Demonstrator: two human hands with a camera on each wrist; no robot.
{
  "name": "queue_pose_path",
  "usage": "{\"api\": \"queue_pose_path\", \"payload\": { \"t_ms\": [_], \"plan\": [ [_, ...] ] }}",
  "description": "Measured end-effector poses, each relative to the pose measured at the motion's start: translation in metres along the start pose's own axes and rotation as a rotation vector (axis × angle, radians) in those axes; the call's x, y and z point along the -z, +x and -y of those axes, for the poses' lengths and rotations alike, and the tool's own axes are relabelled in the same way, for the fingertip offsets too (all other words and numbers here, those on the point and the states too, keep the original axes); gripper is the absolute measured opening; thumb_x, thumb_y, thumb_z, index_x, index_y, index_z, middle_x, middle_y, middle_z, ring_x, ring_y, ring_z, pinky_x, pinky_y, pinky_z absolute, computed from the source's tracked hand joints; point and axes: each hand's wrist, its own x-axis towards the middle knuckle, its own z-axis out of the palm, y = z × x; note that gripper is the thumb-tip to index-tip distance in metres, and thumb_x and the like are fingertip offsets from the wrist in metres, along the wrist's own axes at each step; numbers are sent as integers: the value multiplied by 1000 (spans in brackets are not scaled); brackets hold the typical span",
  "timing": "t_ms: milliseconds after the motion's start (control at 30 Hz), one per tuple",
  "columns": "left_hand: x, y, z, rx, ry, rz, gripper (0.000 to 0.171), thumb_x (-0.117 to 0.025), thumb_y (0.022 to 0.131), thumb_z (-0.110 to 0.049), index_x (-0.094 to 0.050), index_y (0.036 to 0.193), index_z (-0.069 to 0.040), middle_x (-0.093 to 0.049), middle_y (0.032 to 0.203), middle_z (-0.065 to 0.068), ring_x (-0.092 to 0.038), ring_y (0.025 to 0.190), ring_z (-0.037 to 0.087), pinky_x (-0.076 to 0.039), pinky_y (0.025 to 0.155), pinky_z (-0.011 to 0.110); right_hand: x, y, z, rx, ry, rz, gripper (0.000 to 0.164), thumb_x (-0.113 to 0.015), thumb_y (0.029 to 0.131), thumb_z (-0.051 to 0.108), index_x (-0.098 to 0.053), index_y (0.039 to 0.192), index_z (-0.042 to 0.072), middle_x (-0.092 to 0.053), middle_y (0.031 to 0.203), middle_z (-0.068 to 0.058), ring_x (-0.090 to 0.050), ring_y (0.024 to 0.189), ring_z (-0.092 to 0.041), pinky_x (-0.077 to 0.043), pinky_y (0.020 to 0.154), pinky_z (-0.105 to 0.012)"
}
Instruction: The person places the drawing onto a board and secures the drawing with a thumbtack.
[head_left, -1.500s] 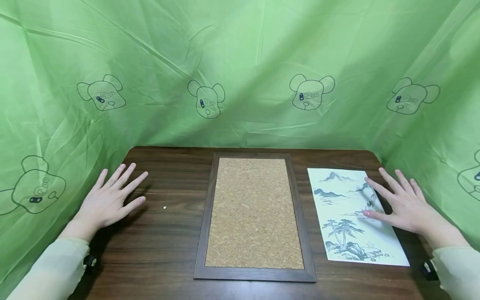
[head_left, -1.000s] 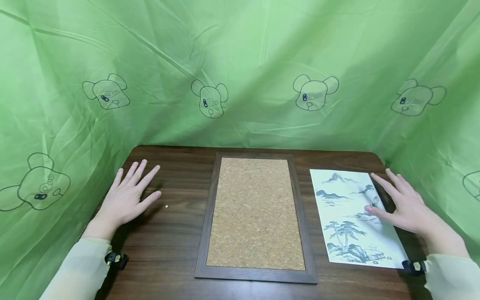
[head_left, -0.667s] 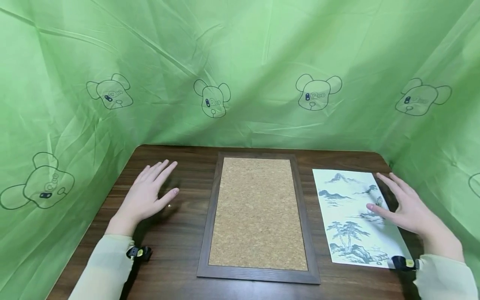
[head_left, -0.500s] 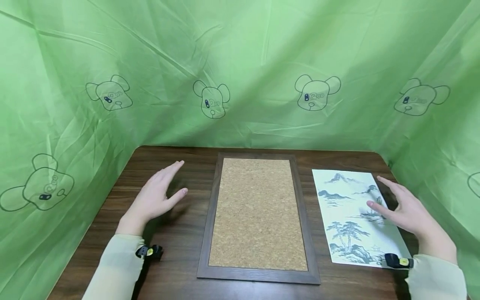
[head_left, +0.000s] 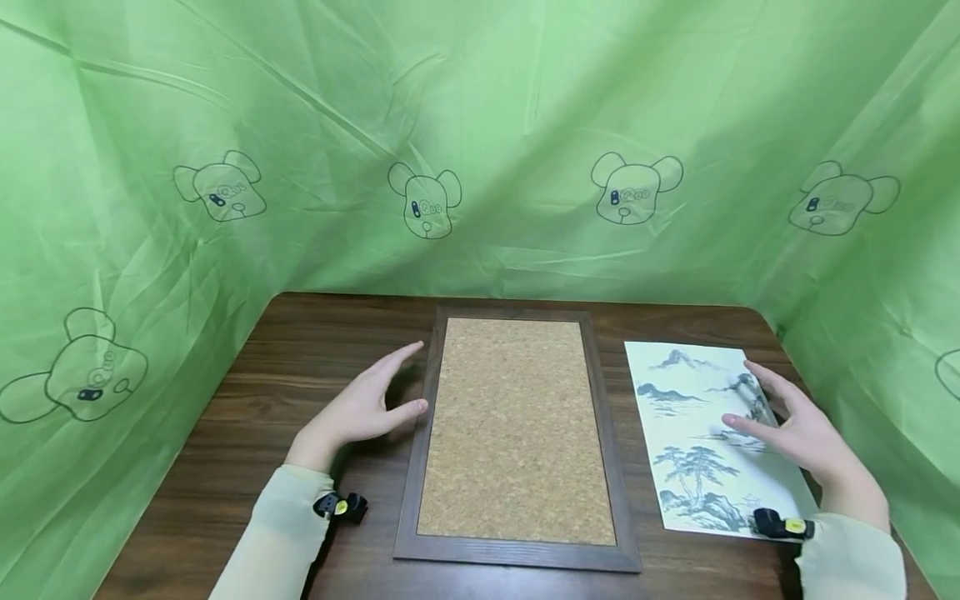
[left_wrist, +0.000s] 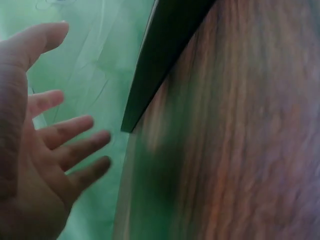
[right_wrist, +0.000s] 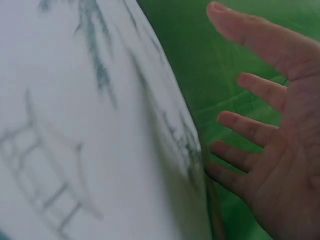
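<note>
A cork board (head_left: pixel 517 425) with a dark wooden frame (head_left: pixel 517 552) lies flat on the table. My left hand (head_left: pixel 360 408) is just left of it, thumb and fingertips at the frame's left side; fingers are spread and hold nothing. In the left wrist view, the open left hand (left_wrist: pixel 47 150) is beside the frame's dark side edge (left_wrist: pixel 165 60). To the right lies a white sheet (head_left: pixel 693 417) printed with blue-grey mountains and pines. Over its right edge my right hand (head_left: pixel 802 429) hovers with thumb apart from straight fingers. The right wrist view has this hand (right_wrist: pixel 270 125) beside the sheet (right_wrist: pixel 100 150).
The brown wood-grain table (head_left: pixel 277 433) is enclosed by a green cloth (head_left: pixel 525 100) printed with bear heads, at the back and both sides. Dark wrist cameras (head_left: pixel 341 507) sit on both wrists over pale sleeves.
My left hand has moved right from the table's left side to the board's frame. A small pale bead on the table is out of sight. The right hand has shifted slightly left and turned.
</note>
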Motion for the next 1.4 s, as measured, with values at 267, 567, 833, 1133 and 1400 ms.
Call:
{"api": "queue_pose_path", "payload": {
  "t_ms": [267, 567, 833, 1133, 1400],
  "plan": [
    [-15, 4, 0, 40, 17, 120, 99, -78, 96, -62, -32, 174, -21, -39, 173, 8, -39, 159, 31, -38, 124, 58, 1, -2, -16, -69, -54, 37, 125, -91, 92, 34, -2, 178, 15, -7, 175, -39, -17, 150, -74, -24, 106, -90],
    [-17, 1, 9, 35, -17, 174, 106, -82, 91, -65, -33, 173, -19, -36, 175, 13, -31, 161, 41, -32, 125, 67, 1, 1, -22, -81, -86, 103, 131, -92, 90, 38, 2, 175, 3, 0, 172, -44, -4, 155, -70, -17, 113, -89],
    [-18, -2, 7, 47, -38, 210, 113, -86, 88, -64, -29, 175, -19, -28, 179, 14, -23, 165, 38, -27, 126, 69, -3, 1, -23, -100, -110, 83, 135, -93, 89, 42, 4, 174, 3, -1, 171, -45, -3, 155, -69, -15, 113, -89],
    [-15, -4, 8, 42, -38, 202, 113, -86, 88, -64, -30, 174, -18, -28, 179, 14, -22, 166, 39, -25, 127, 70, -4, 7, -15, -92, -136, 90, 129, -93, 88, 44, -8, 174, -1, -7, 170, -46, -8, 153, -70, -19, 111, -88],
    [-17, -4, 8, 44, -39, 209, 114, -86, 87, -65, -29, 175, -19, -27, 179, 13, -21, 166, 38, -24, 128, 68, -4, 9, -8, -96, -187, 94, 122, -92, 89, 43, -15, 172, -3, -10, 166, -49, -9, 151, -71, -20, 109, -89]
  ]
}}
